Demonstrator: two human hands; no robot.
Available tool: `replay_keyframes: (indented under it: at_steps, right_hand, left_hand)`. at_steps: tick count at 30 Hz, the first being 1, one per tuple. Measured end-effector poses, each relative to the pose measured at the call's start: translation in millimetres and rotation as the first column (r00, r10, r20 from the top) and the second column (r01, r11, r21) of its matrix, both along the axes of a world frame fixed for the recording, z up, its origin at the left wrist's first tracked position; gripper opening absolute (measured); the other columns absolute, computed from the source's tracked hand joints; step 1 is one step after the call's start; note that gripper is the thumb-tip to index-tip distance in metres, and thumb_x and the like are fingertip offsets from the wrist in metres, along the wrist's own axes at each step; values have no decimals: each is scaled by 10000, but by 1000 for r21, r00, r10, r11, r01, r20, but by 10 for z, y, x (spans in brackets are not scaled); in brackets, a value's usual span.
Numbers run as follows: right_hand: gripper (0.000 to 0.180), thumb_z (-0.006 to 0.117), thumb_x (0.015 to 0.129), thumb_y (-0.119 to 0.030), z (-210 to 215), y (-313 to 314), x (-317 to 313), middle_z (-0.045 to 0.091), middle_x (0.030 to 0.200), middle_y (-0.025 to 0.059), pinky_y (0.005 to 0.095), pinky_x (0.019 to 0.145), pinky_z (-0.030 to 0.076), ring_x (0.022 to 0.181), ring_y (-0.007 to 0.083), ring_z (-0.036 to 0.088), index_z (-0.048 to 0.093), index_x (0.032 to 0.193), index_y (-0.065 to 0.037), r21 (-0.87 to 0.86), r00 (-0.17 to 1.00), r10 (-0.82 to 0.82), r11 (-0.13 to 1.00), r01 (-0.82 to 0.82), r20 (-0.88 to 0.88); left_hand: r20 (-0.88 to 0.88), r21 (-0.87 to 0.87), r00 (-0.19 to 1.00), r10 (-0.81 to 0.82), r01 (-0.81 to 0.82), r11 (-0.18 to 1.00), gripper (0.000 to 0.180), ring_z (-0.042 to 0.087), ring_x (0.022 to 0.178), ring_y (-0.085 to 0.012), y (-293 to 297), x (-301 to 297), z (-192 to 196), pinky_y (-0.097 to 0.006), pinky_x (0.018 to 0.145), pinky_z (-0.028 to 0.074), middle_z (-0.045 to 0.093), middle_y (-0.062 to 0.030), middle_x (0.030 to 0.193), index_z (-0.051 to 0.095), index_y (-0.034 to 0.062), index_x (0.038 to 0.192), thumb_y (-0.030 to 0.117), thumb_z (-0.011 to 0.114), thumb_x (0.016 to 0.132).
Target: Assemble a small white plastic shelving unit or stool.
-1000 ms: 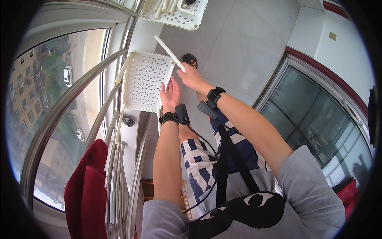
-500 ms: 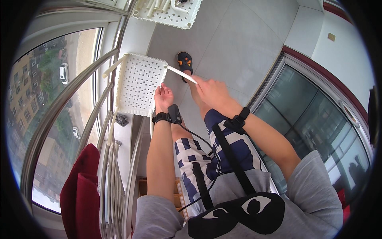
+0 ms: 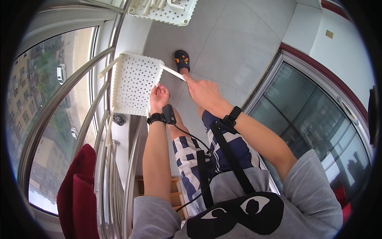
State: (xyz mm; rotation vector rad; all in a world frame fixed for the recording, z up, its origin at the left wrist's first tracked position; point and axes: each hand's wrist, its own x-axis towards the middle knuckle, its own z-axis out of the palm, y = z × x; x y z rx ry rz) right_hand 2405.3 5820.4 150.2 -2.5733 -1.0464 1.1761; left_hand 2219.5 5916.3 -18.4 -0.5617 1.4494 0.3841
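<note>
A white plastic shelf tray (image 3: 137, 83) with star-shaped holes and a scalloped rim is tilted beside the railing, with white tubes at its corners. My left hand (image 3: 160, 97) is at its near right edge, palm up, fingers curled at the rim. My right hand (image 3: 207, 95) is closed round a white tube (image 3: 173, 73). The tube's far end meets the tray's upper right corner; its other end is hidden in my hand. Another tube (image 3: 109, 66) sticks out from the upper left corner towards the railing.
A second star-holed tray (image 3: 181, 20) with several loose white tubes lies at the top. Metal railings (image 3: 67, 89) and a window run along the left, with a dark red cloth (image 3: 84, 199) over the rail. A sliding glass door (image 3: 310, 115) stands at the right.
My right hand has moved left, closer to the tray's corner, so less of the tube shows between them. My left hand remains at the tray's edge. The whole view has shifted slightly.
</note>
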Motion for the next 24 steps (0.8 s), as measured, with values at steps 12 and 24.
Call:
replay_keyframes:
  at_steps: [12,24]
  right_hand:
    - [153,665,716,-100,114,935,130,674,821,110,322,583,521,706,226,681,709,857,-57,-215,901,373,883,-418,-220]
    - [204,639,768,-126,18,1114,285,684,939,189,425,750,541,864,344,680,694,927,-11,-286,904,-166,957,52,-393]
  left_hand:
    - [222,496,778,-588,429,755,316,560,1156,-287,-139,-40,34,-398,1058,409,580,-200,1207,486,-92,1168,146,381,988]
    - [72,415,945,-320,263,871,302,567,1136,-308,130,-267,-339,-347,997,506,554,-224,1169,447,-158,1143,90,351,1000]
